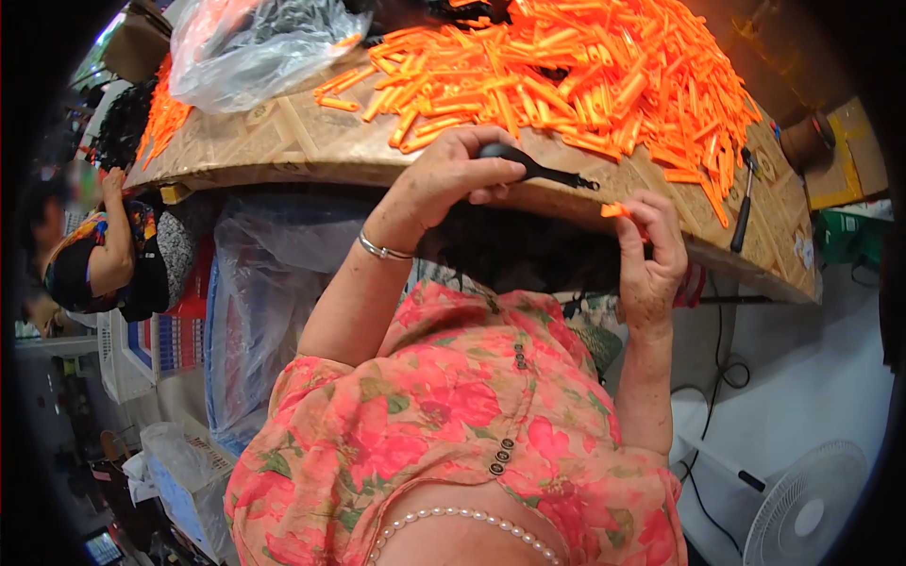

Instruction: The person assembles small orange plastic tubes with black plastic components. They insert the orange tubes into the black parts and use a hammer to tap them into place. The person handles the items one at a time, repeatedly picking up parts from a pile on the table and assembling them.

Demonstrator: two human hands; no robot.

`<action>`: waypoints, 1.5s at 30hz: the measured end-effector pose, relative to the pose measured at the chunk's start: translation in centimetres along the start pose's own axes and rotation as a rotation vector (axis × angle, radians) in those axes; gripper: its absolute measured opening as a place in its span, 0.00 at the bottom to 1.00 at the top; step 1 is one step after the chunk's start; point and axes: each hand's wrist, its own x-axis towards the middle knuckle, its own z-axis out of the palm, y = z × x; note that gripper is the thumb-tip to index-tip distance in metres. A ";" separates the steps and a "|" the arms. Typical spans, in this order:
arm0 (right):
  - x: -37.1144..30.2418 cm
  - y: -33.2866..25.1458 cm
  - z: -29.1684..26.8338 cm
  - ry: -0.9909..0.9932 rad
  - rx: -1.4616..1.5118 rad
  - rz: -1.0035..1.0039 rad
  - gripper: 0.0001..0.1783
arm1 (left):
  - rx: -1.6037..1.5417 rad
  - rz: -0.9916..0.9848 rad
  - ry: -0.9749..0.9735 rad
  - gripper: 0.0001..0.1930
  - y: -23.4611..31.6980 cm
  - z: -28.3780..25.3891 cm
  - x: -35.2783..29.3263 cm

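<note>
In the upper middle of the frame, your left hand [442, 179] was closed around a slim black plastic handle [542, 170], thumb pressed against it — a grip that left the narrow end bare and pointing right. Your right hand [651, 250], right of centre, pinched a small orange plastic piece [613, 209] between thumb and fingers, likely by its edge so that one end stayed exposed. Both hung at the front edge of the patterned tabletop [283, 137], apart from each other. The heap of orange plastic pieces [566, 90] spread across the upper middle, probably there for easy reach; a black-handled tool [742, 226] lay right of it, and a clear plastic bag [250, 61] sat at upper left. As for writing — none could be made out on what you held, and the marks on the cardboard carton [203, 457] at lower left were too small to read
</note>
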 end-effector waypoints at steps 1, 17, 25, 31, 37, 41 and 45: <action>0.4 -0.7 -0.1 -0.019 -0.080 -0.100 0.03 | 0.017 -0.023 -0.011 0.11 -0.3 1.0 -0.2; -2.6 0.4 1.1 0.047 0.329 0.303 0.06 | -0.524 0.018 0.016 0.13 -5.7 7.6 0.5; -2.8 0.6 -0.1 0.061 0.199 0.331 0.12 | -0.503 0.003 0.106 0.14 -5.4 8.5 0.6; -2.7 0.8 0.4 -0.005 -0.099 0.076 0.12 | -0.504 -0.009 0.128 0.15 -5.8 8.4 0.5; -3.0 1.1 1.1 0.003 0.016 0.134 0.11 | -0.475 0.004 0.132 0.10 -6.3 8.5 0.3; -2.9 0.7 1.2 -0.031 0.057 0.153 0.09 | -0.447 0.001 0.124 0.08 -6.2 8.1 0.4; -2.8 0.4 1.7 -0.053 0.140 0.157 0.08 | -0.465 0.035 0.111 0.08 -6.6 7.9 0.1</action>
